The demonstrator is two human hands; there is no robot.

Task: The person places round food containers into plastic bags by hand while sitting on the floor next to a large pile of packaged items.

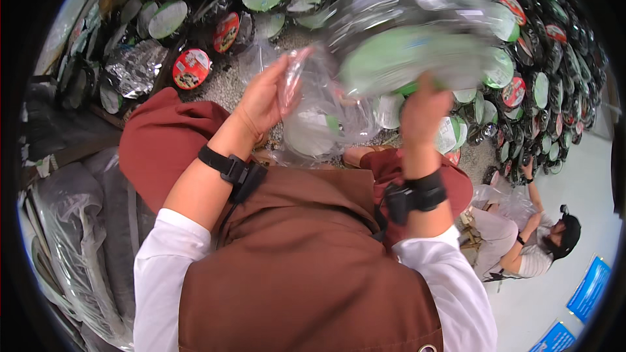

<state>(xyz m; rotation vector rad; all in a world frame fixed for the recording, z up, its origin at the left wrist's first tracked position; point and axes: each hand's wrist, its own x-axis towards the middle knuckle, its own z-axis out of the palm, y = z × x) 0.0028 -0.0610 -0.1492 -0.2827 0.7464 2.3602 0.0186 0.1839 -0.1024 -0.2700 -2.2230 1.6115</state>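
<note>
My left hand (pixel 266 96) is closed on the edge of a clear plastic bag (pixel 357 116), which hangs between my knees. A round container with a pale lid (pixel 310 132) shows through the film. Up on the right, my right hand (pixel 425 114) grips the lower edge of dark round containers with pale green lids (pixel 407 58). They are smeared by motion, so I cannot tell how many it holds. These containers are above and to the right of the bag, partly covering the pile behind.
A large heap of dark round tubs with green or red lids (pixel 191 68) spreads ahead and rightward over speckled floor (pixel 225 91). Crumpled silver film (pixel 135 68) lies at left, above grey plastic-wrapped bundles (pixel 78 221). Another person (pixel 528 241) sits at right by the heap.
</note>
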